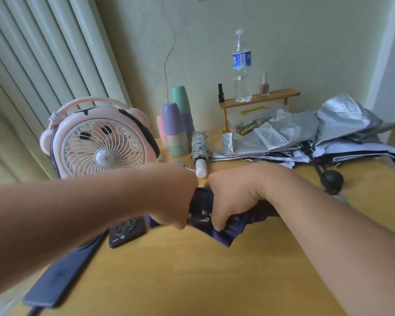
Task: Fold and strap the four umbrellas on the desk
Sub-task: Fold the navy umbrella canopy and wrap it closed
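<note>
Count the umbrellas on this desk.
4, probably: a dark umbrella gripped by the left hand and right hand; a rolled white umbrella beside the cups; a silver pile at right that looks like two overlapping, though folds may hide more.

The dark umbrella (224,226) gripped by the left hand (173,201) and right hand (233,201) was soft, matt, creased cloth. Beneath them the desk (192,270) looked like smooth wood with a faint sheen. Beyond the right hand, the loose umbrellas (290,131) showed shiny, crinkled silver fabric. Beyond the left, the fan (100,142) was smooth pink plastic.
</note>
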### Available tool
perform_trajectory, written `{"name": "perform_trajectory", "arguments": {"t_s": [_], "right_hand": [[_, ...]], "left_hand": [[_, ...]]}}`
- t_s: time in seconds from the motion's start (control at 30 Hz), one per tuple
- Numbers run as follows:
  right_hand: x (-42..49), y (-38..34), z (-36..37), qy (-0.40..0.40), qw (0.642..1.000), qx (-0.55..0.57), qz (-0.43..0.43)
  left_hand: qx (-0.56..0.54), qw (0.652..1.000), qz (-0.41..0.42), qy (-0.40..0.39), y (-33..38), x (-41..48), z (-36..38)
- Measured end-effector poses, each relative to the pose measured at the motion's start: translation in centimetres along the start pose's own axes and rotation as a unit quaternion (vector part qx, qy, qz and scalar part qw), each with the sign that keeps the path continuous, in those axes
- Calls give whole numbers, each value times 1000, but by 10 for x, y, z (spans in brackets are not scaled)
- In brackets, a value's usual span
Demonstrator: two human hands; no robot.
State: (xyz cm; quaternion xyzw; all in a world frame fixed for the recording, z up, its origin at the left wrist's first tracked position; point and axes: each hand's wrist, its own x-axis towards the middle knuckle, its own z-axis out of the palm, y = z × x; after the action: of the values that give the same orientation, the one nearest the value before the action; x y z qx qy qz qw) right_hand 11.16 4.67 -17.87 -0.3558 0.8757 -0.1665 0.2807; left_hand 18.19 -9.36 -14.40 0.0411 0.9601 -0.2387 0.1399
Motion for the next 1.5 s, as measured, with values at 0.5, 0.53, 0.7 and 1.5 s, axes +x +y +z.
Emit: {"name": "perform_trajectory", "arguments": {"t_s": [0.5, 0.53, 0.7, 1.5], "right_hand": [[7, 10, 3, -48, 999, 15, 3], [9, 18, 4, -98, 993, 72, 11], [15, 39, 6, -193, 964, 181, -9], [-7, 32, 53, 235, 959, -82, -132]], "left_hand": [[-108, 983, 80, -127, -12, 16, 10], [-12, 997, 77, -23, -3, 15, 16], [26, 979, 58, 196, 2, 12, 34], [-295, 953, 60, 38, 16, 28, 82]]}}
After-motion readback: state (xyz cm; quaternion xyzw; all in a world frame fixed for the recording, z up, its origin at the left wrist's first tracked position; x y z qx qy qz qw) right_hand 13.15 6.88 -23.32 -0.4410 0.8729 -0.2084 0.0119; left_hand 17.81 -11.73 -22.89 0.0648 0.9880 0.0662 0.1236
